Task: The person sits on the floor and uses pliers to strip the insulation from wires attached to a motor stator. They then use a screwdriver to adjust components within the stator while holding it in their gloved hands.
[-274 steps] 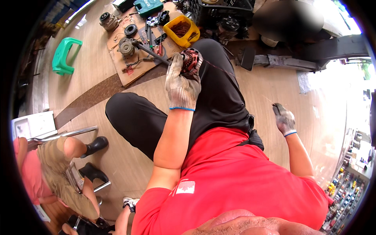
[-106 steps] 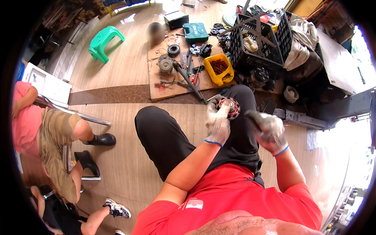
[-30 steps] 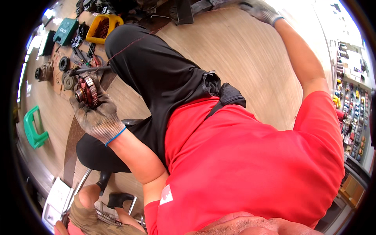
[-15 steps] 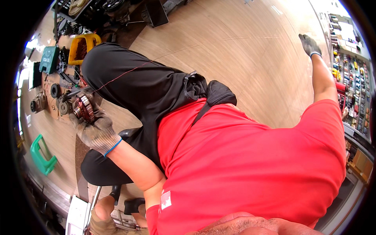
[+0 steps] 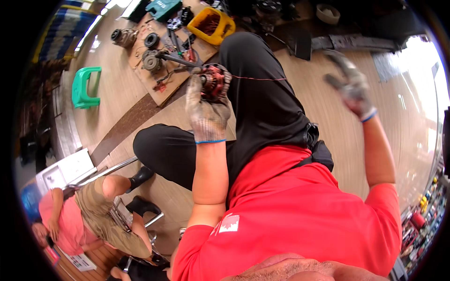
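My left hand point(image 5: 208, 110), in a dirty knit work glove with a blue cuff, grips a slotted motor core point(image 5: 216, 83) wound with red-brown copper wire. It holds the core beside my raised knee, fingers wrapped round its underside. A thin strand of copper wire point(image 5: 258, 78) runs from the core to the right across my black trouser leg; its far end is lost to sight. Well out to the right, my gloved right hand point(image 5: 354, 89) is in the air, smeared by motion. Its thumb and fingers are apart, and nothing can be seen in them.
Cardboard point(image 5: 161, 91) beyond my left hand bears motor parts and tools. A yellow cut-open container point(image 5: 212, 25) of copper wire and a green case point(image 5: 163, 8) stand behind. A green stool point(image 5: 84, 89) is at left. A seated person point(image 5: 70, 210) is at lower left.
My view has swung, so the parts and stool appear farther right and up. My right hand has gone from closed and stretched far right to spread fingers, nearer the core.
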A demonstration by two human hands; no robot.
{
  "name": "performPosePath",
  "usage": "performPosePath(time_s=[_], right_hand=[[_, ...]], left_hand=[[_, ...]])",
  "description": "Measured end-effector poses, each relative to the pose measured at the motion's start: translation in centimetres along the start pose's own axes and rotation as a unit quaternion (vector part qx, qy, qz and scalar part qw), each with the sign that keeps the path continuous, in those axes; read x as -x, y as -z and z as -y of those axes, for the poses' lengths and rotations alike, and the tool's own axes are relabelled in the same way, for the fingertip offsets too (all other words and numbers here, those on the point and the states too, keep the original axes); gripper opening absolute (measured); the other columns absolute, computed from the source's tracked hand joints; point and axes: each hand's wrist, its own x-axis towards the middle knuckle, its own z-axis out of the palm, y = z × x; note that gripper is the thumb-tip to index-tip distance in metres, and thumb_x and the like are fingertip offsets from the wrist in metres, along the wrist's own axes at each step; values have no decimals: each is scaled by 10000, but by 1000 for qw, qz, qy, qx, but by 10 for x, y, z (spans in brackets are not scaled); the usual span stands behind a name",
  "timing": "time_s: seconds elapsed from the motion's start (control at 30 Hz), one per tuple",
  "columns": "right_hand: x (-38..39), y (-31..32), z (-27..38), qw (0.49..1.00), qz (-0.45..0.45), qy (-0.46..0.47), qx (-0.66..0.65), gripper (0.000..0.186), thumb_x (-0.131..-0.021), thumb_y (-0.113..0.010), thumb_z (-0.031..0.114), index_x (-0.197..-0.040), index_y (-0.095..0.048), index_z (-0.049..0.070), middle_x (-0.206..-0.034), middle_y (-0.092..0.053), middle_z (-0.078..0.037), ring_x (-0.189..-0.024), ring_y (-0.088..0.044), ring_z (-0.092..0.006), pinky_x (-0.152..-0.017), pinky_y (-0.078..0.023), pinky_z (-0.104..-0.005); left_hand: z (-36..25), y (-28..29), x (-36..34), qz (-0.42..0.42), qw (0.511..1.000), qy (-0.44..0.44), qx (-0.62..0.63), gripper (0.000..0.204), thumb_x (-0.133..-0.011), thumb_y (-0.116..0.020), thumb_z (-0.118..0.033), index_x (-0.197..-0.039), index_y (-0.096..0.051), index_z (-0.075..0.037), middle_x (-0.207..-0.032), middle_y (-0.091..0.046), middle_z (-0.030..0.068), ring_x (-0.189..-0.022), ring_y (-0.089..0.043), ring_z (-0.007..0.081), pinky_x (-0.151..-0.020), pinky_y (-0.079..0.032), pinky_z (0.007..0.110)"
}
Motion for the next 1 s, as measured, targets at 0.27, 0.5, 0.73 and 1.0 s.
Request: performPosePath(time_s=[0.27, 0.5, 0.73, 1.0], right_hand=[[-84, -204, 25, 764, 247, 158, 574, 652, -847, -711, 311, -1393, -494, 29, -1320, -589, -236, -1218, -573, -393, -1030, -471, -438], [-97, -202, 58, 712, 223, 187, 639, 346, -984, -536, 322, -1261, -581, 120, -1003, -711, -142, -884, -694, -339, -726, -559, -450], [-44, -211, 107, 637, 237, 229, 696, 253, -970, -555, 326, -1130, -632, 146, -762, -701, -82, -682, -704, -288, -579, -546, -418], [5, -170, 64, 646, 304, 75, 696, 281, -982, -536, 404, -1049, -645, 154, -764, -712, -112, -695, -706, -316, -583, -548, -423]], left_hand=[[-11, -15, 24, -25, 999, 21, 22, 201, -976, -596, -52, -1176, -592, -66, -1122, -673, 107, -1005, -692, 276, -847, -608, 491], [-13, -15, 24, -2, 1000, -20, 20, 218, -968, -611, -54, -1185, -587, -62, -1170, -668, 114, -1058, -678, 277, -882, -598, 472], [-3, -11, 15, -65, 997, -49, -12, 387, -937, -665, -33, -1263, -463, -94, -1129, -593, 59, -963, -652, 185, -789, -605, 375], [-7, -6, -2, -97, 990, -67, 74, 136, -978, -603, -66, -1113, -609, -58, -1002, -683, 86, -888, -705, 232, -770, -627, 404]])
